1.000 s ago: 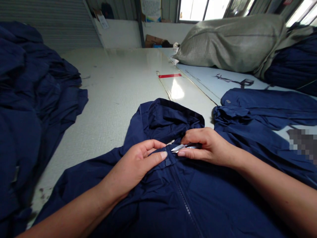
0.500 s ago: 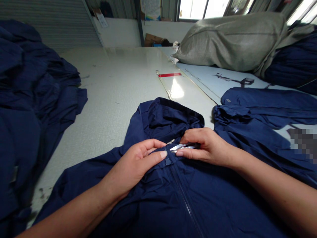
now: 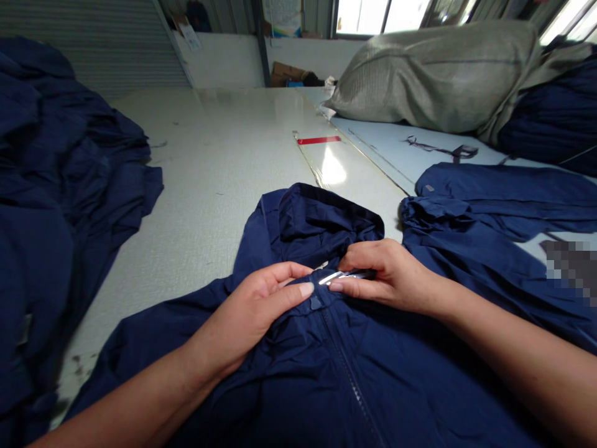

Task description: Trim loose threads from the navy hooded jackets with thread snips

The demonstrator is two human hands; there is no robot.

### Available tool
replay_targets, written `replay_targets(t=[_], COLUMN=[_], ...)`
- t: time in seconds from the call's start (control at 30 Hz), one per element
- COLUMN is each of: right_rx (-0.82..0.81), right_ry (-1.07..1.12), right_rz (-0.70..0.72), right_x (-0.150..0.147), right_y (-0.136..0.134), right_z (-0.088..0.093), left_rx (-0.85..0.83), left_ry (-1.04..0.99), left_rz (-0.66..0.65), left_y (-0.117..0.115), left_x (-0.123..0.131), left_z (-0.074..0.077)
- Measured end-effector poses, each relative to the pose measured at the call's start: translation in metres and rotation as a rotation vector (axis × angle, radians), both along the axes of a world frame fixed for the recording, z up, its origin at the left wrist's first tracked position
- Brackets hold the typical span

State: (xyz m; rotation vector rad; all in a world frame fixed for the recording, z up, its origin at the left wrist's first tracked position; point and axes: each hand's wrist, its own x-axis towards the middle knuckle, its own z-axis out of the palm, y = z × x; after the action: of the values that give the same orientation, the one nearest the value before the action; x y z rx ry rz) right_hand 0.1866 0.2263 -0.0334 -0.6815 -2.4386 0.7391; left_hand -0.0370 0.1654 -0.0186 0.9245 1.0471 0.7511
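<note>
A navy hooded jacket (image 3: 298,367) lies on the white table (image 3: 205,186) with its hood (image 3: 321,224) towards the far side and a dark zipper (image 3: 347,373) running down the front. My right hand (image 3: 392,277) is shut on small silver thread snips (image 3: 345,277), whose blades lie against the collar at the top of the zipper. My left hand (image 3: 254,308) pinches the jacket fabric just left of the blades. Its thumb and fingertips are a short way from the snips. Part of the blades is hidden by my fingers.
A heap of navy garments (image 3: 60,186) fills the left side. To the right lie another navy garment (image 3: 504,199) and a pale blue board (image 3: 410,146) with dark thread scraps. A large grey woven sack (image 3: 433,74) sits beyond, and a red strip (image 3: 319,140) marks the table.
The silver blades look closer together and have shifted slightly left. Both hands stay at the collar, and the whole view has drifted a little.
</note>
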Motion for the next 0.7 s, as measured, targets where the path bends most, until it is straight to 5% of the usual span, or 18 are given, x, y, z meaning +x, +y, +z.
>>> replay_targets(t=[0.33, 0.53, 0.7], right_rx=[-0.169, -0.197, -0.121], right_ry=[0.151, 0.175, 0.212], right_rz=[-0.120, -0.185, -0.426], right_x=[-0.003, -0.011, -0.010], right_y=[0.000, -0.009, -0.005], right_z=[0.004, 0.002, -0.003], left_rx=[-0.032, 0.043, 0.082], left_ry=[-0.072, 0.055, 0.130], left_rz=[0.006, -0.031, -0.032], left_y=[0.000, 0.000, 0.001], left_x=[-0.001, 0.000, -0.003], left_z=[0.000, -0.002, -0.002])
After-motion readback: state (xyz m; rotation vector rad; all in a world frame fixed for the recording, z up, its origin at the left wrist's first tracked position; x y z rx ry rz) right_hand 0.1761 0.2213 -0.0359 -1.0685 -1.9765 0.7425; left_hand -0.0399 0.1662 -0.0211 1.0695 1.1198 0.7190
